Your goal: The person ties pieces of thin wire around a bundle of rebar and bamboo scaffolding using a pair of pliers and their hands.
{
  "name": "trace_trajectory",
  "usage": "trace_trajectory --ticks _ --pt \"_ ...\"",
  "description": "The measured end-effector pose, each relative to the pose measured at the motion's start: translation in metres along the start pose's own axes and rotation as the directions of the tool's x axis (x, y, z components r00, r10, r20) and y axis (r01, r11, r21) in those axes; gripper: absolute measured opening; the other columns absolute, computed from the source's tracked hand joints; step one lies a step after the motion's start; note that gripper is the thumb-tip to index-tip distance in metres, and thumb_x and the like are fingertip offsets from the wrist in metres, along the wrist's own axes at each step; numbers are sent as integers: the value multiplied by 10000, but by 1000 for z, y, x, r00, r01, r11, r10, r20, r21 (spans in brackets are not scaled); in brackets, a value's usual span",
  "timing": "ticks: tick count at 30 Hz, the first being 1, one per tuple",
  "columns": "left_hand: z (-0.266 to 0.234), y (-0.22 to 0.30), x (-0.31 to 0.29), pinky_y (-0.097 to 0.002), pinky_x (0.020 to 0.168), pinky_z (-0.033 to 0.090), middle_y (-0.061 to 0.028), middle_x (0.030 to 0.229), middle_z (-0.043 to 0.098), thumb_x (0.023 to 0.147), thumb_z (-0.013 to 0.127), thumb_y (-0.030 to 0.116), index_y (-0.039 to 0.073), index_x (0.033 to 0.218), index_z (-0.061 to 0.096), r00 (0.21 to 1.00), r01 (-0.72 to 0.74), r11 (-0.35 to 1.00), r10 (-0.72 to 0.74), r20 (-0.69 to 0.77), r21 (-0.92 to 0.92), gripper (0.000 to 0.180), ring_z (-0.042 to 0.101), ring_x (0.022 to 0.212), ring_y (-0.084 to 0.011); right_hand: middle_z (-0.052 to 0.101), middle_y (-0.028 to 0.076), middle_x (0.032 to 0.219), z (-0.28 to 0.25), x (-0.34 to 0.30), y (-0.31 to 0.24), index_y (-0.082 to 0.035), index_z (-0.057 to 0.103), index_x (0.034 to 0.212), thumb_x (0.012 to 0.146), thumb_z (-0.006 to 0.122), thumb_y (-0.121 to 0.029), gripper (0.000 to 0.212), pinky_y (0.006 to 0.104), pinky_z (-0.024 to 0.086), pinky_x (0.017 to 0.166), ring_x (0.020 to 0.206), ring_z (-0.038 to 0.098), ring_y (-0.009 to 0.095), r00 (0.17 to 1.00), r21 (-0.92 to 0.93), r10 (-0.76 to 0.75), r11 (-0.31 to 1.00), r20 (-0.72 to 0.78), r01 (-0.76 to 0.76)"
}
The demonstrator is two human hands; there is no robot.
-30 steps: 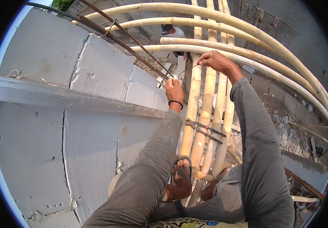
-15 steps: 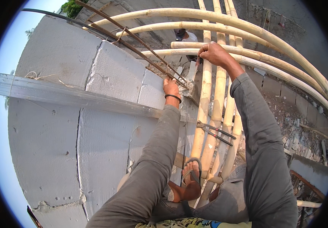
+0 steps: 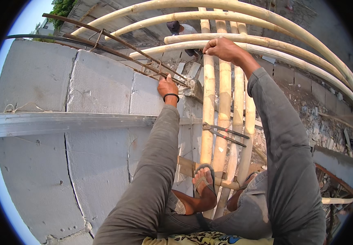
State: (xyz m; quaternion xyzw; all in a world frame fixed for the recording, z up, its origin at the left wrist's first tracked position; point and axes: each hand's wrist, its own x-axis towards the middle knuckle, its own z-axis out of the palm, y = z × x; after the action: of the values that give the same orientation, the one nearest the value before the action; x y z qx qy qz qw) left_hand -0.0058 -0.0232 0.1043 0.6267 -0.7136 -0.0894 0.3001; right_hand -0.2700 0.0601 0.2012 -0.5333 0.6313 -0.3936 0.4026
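In the head view, my left hand [image 3: 168, 86] was at the far edge of the block wall [image 3: 99, 81], fingers bent against the rusty steel bars [image 3: 121, 41] that ran beyond that edge; I could not tell whether they gripped. My right hand [image 3: 221, 48] was well out to the right of the wall, above the bamboo poles [image 3: 209, 85], fingertips pinched together, on what I could not tell. Slim gaps split the smooth, round poles, with rubble [image 3: 303, 114] below, farther right of the wall. The wall was pale grey, flat and pitted, with rough joints; a straight metal channel [image 3: 70, 122] crossed its face. Dark-handled pincers [image 3: 211, 128] lay over the poles, right of the wall.
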Motion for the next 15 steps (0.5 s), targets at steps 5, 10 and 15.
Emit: trace_trajectory --ticks 5,10,15 --pt "-2 0 5 -472 665 488 -280 816 646 920 580 277 -64 882 613 995 44 999 -46 87 19 345 630 782 -443 681 60 922 3 1 -18 -17 694 979 867 601 -147 195 296 454 808 866 583 130 1000 41 2 999 -4 -2" --pt "-41 32 -5 -393 736 501 -207 812 675 887 566 223 -53 907 636 930 367 904 -366 49 -221 285 670 820 -304 687 68 893 3 6 -72 -25 703 1014 874 577 -223 274 300 463 776 834 602 138 953 82 -195 972 -233 219" --pt "-88 99 -3 -337 833 486 -185 1124 621 942 503 150 -53 1149 539 887 -66 790 -234 -399 -610 292 628 999 -248 668 33 862 -4 6 -126 -6 697 1016 893 572 -213 271 269 450 771 820 569 104 918 280 -281 890 -280 358"
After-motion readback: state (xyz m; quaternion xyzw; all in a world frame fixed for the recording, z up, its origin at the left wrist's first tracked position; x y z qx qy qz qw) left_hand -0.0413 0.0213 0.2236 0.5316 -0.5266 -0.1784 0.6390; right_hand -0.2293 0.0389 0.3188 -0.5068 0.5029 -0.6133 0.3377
